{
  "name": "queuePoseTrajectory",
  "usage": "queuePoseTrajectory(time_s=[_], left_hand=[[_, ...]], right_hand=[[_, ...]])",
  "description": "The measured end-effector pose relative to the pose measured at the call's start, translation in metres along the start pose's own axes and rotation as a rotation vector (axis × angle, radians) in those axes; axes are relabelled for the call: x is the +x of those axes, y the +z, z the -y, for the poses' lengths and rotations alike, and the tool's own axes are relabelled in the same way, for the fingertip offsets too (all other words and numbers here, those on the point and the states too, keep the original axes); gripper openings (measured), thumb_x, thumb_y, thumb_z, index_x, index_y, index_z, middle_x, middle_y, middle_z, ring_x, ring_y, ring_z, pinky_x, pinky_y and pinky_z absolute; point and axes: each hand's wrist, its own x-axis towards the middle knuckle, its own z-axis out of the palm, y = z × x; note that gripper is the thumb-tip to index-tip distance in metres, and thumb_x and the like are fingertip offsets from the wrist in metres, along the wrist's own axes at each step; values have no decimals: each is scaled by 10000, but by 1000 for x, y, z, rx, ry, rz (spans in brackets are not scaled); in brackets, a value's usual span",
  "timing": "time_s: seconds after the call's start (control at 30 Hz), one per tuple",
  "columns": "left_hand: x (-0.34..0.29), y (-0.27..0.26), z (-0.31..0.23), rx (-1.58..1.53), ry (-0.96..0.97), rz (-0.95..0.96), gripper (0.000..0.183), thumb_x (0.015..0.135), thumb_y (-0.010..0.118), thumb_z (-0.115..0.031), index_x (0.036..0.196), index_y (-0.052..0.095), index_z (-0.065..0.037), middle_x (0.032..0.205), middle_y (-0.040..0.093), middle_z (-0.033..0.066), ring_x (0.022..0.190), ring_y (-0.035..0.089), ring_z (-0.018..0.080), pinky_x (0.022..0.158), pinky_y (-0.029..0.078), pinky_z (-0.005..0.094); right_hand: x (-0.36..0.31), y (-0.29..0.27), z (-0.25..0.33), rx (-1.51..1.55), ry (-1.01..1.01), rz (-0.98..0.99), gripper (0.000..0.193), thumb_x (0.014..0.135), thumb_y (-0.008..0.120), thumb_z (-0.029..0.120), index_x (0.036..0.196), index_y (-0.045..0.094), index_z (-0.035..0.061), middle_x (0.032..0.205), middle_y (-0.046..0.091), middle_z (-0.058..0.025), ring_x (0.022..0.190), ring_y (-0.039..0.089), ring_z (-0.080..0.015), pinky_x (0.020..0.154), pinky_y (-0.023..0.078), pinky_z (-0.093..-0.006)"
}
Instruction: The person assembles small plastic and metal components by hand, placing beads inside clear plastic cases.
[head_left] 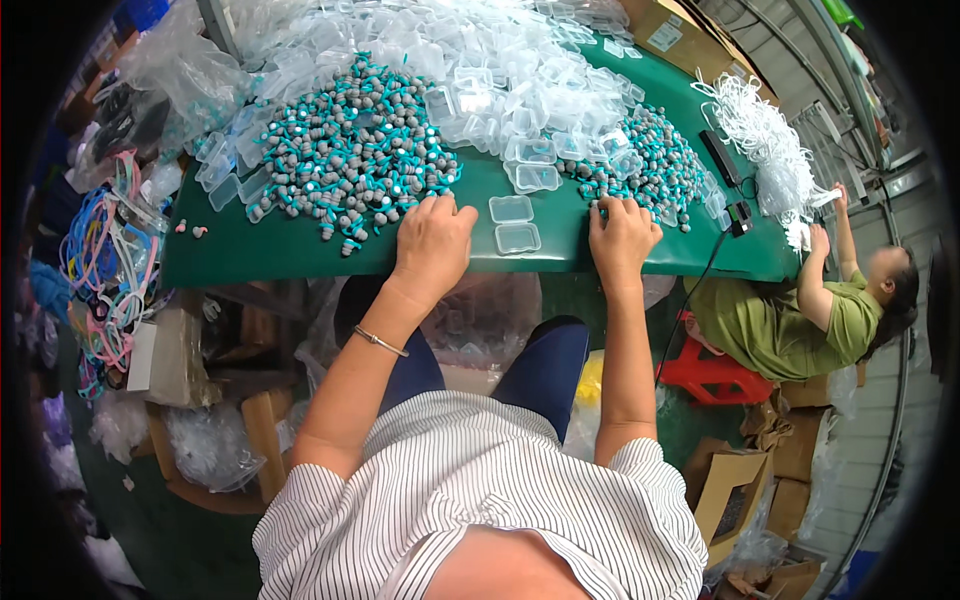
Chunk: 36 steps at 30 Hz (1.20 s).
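Green tabletop (240, 255), head view: open clear case (515, 226) lies between left hand (436, 238) (nearer, just left) and right hand (622, 240), long axis front-to-back. Fingers curled nearly closed at grey-teal plug piles (350, 150); can't tell if anything's held.

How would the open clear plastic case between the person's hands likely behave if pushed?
The open clear plastic case looks thin-walled, so probably light for its size. Its crisp outline suggests fairly stiff plastic. Lying flat on the green table, it would likely slide rather than tip.
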Motion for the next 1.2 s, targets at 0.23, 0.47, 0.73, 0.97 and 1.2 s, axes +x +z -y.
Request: queuePoseTrajectory(time_s=[0.23,0.47,0.73,0.97,1.2], left_hand=[[0,3,-7,-31,-20,-54,153,772,713,-118,915,663,-97,840,606,56,856,598,255,732,446,396],[0,1,-14,-195,-35,-172,148,765,712,-97,900,656,-70,876,632,68,868,613,267,735,458,398],[-2,18,-29,-505,-101,-141,131,766,710,-85,886,664,-60,887,659,96,844,629,301,744,486,407],[0,26,-35,-474,-72,-120,126,777,704,-86,895,673,-57,891,626,102,876,614,299,765,493,403],[-2,11,-39,-409,-55,-64,274,766,735,-116,1005,640,-24,1004,569,131,959,588,316,823,491,409]], right_hand=[[3,2,-4,-180,-127,108,98,735,709,182,815,677,135,873,630,-25,887,577,-233,857,345,-477],[2,4,-6,-153,-198,19,36,745,674,126,774,658,138,812,629,-23,840,590,-226,855,349,-460],[-5,-2,-1,18,-262,-20,29,779,669,130,786,645,144,805,634,-7,804,602,-212,827,363,-425],[0,4,-4,49,-249,67,67,779,679,124,829,647,154,832,633,-10,828,596,-223,808,362,-419],[-2,1,-1,54,-207,109,135,756,691,100,868,642,156,857,638,-8,842,593,-222,786,356,-414]])
